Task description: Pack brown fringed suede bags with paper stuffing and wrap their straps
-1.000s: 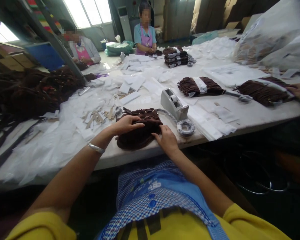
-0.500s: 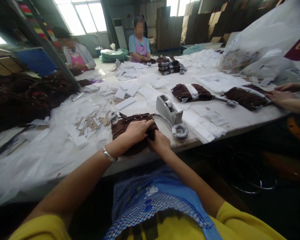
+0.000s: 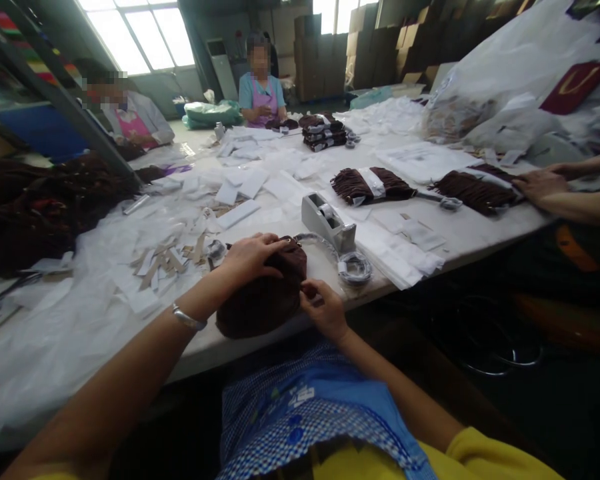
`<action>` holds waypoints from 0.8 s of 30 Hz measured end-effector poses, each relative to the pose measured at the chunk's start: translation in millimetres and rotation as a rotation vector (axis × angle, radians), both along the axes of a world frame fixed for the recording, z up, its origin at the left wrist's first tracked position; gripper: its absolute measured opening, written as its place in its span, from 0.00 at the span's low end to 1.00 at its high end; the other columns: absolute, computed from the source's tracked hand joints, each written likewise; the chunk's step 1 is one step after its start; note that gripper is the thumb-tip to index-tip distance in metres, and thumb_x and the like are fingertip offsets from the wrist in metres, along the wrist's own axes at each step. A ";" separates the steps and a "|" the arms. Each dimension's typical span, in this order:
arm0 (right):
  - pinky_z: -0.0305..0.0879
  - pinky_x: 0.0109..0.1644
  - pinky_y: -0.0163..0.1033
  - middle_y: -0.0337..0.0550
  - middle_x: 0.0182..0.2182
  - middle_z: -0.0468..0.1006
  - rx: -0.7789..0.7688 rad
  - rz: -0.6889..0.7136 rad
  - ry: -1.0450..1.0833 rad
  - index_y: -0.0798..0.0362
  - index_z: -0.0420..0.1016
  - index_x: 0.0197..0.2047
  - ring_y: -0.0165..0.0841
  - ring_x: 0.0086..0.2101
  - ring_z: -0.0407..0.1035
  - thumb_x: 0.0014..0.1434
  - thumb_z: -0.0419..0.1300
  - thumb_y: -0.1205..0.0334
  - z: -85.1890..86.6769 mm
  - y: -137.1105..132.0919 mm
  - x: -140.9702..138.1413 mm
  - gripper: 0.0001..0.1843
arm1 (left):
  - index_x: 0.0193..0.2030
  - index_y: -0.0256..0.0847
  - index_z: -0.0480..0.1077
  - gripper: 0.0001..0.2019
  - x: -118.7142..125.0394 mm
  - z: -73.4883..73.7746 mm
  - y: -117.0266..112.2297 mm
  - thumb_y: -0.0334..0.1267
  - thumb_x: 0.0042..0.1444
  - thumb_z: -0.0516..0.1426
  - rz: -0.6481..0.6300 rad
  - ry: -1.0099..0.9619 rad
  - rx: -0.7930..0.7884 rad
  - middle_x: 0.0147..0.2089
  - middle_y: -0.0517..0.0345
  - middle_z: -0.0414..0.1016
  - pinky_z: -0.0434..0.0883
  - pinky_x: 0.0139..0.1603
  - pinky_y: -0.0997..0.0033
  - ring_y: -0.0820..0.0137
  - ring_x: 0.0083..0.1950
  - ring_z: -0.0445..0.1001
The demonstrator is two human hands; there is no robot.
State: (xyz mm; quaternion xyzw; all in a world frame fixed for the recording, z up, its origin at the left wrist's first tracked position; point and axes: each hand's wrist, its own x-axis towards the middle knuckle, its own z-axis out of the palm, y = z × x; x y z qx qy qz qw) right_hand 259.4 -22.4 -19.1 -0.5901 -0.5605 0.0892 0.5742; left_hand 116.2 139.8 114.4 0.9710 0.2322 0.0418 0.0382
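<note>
A dark brown suede bag (image 3: 263, 303) rests at the near edge of the white table (image 3: 480, 233), partly hanging over it. My left hand (image 3: 250, 257) lies on top of the bag with its fingers curled over the upper edge. My right hand (image 3: 320, 307) pinches the bag's right side near the table edge. A coiled grey strap (image 3: 353, 267) runs from the bag to the right. A grey tape dispenser (image 3: 325, 220) stands just behind the bag.
White paper sheets and plastic wrap (image 3: 80, 293) cover the left of the table, with a heap of brown bags (image 3: 35, 207) beyond. Two wrapped fringed bags (image 3: 370, 185) lie at right, where another person's hands (image 3: 540, 183) rest. Two people sit at the far end.
The bag has been turned and pulled toward the table edge. My left hand moved onto its top, and my right hand slid down to its right side.
</note>
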 end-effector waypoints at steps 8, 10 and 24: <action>0.74 0.43 0.38 0.43 0.36 0.77 0.073 0.037 -0.080 0.49 0.73 0.46 0.33 0.35 0.73 0.65 0.54 0.62 -8.1 0.0 2.6 0.09 | 0.52 0.57 0.74 0.21 18.7 2.9 -1.9 0.44 0.50 0.67 -0.317 0.093 -0.137 0.52 0.60 0.78 0.66 0.51 0.68 0.61 0.54 0.73; 0.73 0.44 0.39 0.43 0.36 0.77 0.089 0.046 -0.091 0.49 0.72 0.45 0.33 0.36 0.74 0.65 0.54 0.63 -9.4 -0.5 2.2 0.08 | 0.45 0.54 0.78 0.16 20.4 3.2 6.6 0.48 0.47 0.67 -0.222 0.143 -0.195 0.44 0.61 0.80 0.66 0.44 0.70 0.62 0.46 0.76; 0.71 0.46 0.42 0.43 0.41 0.78 -0.076 0.042 -0.056 0.49 0.71 0.53 0.37 0.40 0.73 0.58 0.67 0.56 35.4 20.1 17.1 0.21 | 0.50 0.50 0.77 0.15 29.8 20.4 -24.5 0.35 0.55 0.60 -0.245 0.130 -0.126 0.45 0.59 0.81 0.69 0.44 0.70 0.65 0.45 0.77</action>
